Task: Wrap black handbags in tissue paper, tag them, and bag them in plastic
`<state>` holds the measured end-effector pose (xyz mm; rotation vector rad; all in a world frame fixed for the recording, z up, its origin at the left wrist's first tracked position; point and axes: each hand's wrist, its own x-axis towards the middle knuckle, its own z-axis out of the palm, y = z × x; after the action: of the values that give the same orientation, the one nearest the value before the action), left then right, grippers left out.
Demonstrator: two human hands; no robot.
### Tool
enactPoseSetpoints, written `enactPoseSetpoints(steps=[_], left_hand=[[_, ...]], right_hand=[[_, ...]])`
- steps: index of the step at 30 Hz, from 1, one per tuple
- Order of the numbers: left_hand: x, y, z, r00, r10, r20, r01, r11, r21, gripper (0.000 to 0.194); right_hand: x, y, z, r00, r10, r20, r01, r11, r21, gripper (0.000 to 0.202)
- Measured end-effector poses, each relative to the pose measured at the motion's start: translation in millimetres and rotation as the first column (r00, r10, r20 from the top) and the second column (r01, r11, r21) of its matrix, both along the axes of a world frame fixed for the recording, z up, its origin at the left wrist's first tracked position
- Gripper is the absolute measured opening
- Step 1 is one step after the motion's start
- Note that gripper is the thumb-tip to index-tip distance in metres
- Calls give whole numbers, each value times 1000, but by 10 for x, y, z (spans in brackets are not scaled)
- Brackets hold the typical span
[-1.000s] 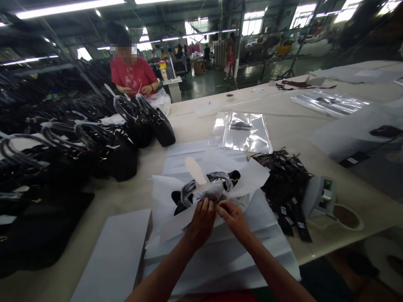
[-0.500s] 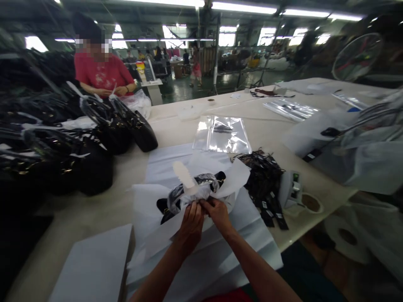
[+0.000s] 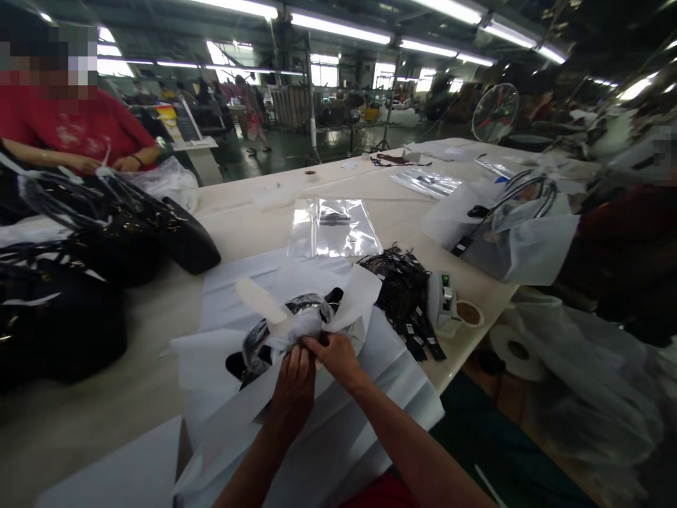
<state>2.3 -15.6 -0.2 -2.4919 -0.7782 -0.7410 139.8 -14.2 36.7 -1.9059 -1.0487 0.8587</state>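
Observation:
A black bag (image 3: pixel 234 365) lies wrapped in white paper (image 3: pixel 211 409), its looped handles (image 3: pixel 256 346) covered in clear plastic. At the middle of the bundle, my left hand (image 3: pixel 296 377) has its fingers bent and pressed on the wrapping near the handles. Close beside it, my right hand (image 3: pixel 337 358) pinches at the same spot, thumb and index finger together. What the fingertips hold is too small to make out. A pale strip (image 3: pixel 260 300) sticks up from the wrapping, just beyond my left hand.
Black handbags (image 3: pixel 58 310) crowd the left, near a person in red (image 3: pixel 79 127). Clear plastic bags (image 3: pixel 336 229) lie ahead. Black tags (image 3: pixel 405 296) and a tape dispenser (image 3: pixel 443 302) are right of the bundle. Another wrapped bag (image 3: pixel 489 236) stands farther right, beside a dark-clothed person (image 3: pixel 629 247).
The view has turned right, so the table and bundle appear farther left. The pale strip leans more to the left. Both hands remain together at the wrapping.

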Motion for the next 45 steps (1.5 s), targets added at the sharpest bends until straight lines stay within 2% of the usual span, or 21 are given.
enactPoseSetpoints(steps=[2,4,7,12,15,19,22,26,29,32,34,37,41,45], left_hand=[[-2,-12,1,1000,8,-25,-8,1000,-7,40],[-4,-26,-2,999,26,-43,-26,999,-18,37],[-11,-35,-17,999,27,-46,-28,999,-25,42],[-42,8,-61,999,-24,-29,22,998,-62,44],[-47,36,-64,999,-32,-27,31,998,-47,39],[-31,26,-4,999,-31,-11,31,999,-18,35],[-27,7,37,999,-42,26,43,999,-20,34],[-36,-1,2,998,-38,44,40,998,-44,35],[-15,-15,-67,993,-16,118,27,995,-96,37],[31,-52,-109,979,21,205,8,990,-138,38],[52,-79,-103,972,43,229,-7,988,-157,37],[41,-105,-48,982,69,177,-37,983,-179,36],[-15,-99,54,998,69,-13,-70,990,-122,36],[-27,-83,124,995,67,-70,-71,996,-59,34]], right_hand=[[51,-20,-2,983,46,-179,-55,997,-45,29],[85,-32,-13,960,59,-274,-86,992,-88,22],[90,-40,-16,950,26,-312,-66,991,-119,20],[53,-64,-27,954,-78,-289,44,992,-122,13],[60,-90,-149,954,-146,-262,112,984,-142,23],[180,-212,-418,948,-211,-239,160,963,-217,32],[460,-378,-576,951,-260,-170,215,946,-242,23],[1174,-497,-648,924,-378,50,380,902,-205,13],[1772,-390,-650,876,-432,214,471,862,-188,17],[2192,-181,-686,843,-433,319,508,836,-208,27],[2350,-53,-739,830,-424,363,521,821,-234,38],[2469,68,-845,825,-401,399,526,802,-282,51],[2528,111,-965,830,-371,417,515,797,-317,54],[2554,98,-1001,837,-354,416,498,809,-313,57]])
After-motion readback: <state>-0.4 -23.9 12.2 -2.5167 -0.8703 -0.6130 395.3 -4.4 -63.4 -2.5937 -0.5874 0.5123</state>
